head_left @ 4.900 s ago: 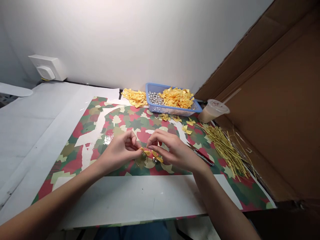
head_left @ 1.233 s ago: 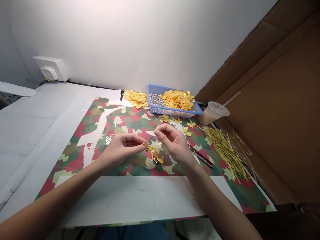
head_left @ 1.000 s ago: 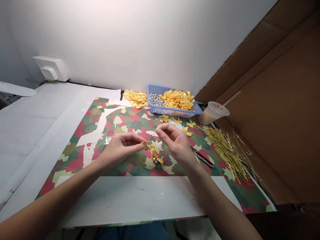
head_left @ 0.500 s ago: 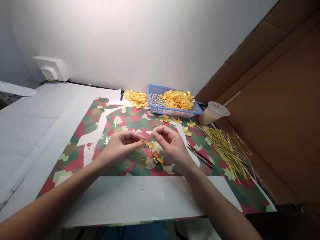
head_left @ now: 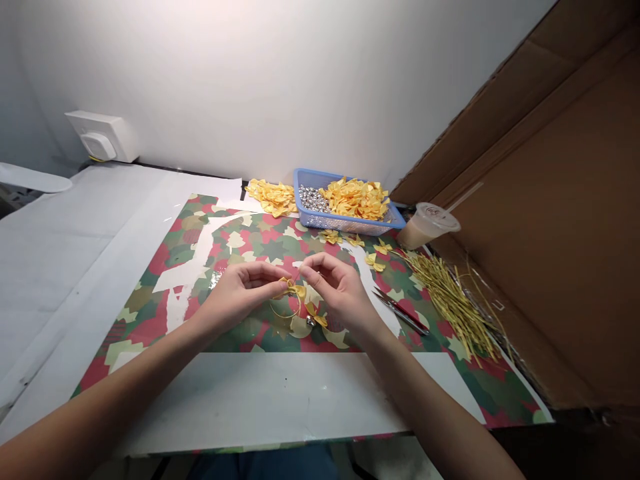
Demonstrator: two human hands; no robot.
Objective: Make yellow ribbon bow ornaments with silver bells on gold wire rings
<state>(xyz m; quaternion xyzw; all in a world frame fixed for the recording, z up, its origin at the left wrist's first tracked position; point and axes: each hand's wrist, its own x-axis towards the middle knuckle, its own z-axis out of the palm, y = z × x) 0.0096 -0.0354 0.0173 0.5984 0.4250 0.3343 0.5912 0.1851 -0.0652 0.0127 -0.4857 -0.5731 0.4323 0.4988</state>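
Observation:
My left hand (head_left: 246, 288) is closed, thumb and forefinger pinching a yellow ribbon bow (head_left: 299, 291) with a thin yellow cord loop (head_left: 286, 316) hanging beneath. Close by on the right, my right hand (head_left: 336, 285) is also in a pinch, fingertips a short gap from the left ones. Whatever those fingers hold is too thin or too hidden to name. Below the hands, another yellow bow (head_left: 316, 315) lies over the patterned sheet, with a small silver bell (head_left: 311, 321) beside it.
A blue basket (head_left: 345, 225) at the back holds silver bells and yellow bows. More bows (head_left: 271, 198) are heaped to its left. On the right are scissors (head_left: 403, 311), a bundle of yellow-green cords (head_left: 453, 300) and a lidded cup (head_left: 429, 225). Cardboard (head_left: 565, 220) borders the right side.
My right fingertips have shifted very slightly left, toward the left hand. The bow and cord loop have moved a little in the left fingers; all else stays put.

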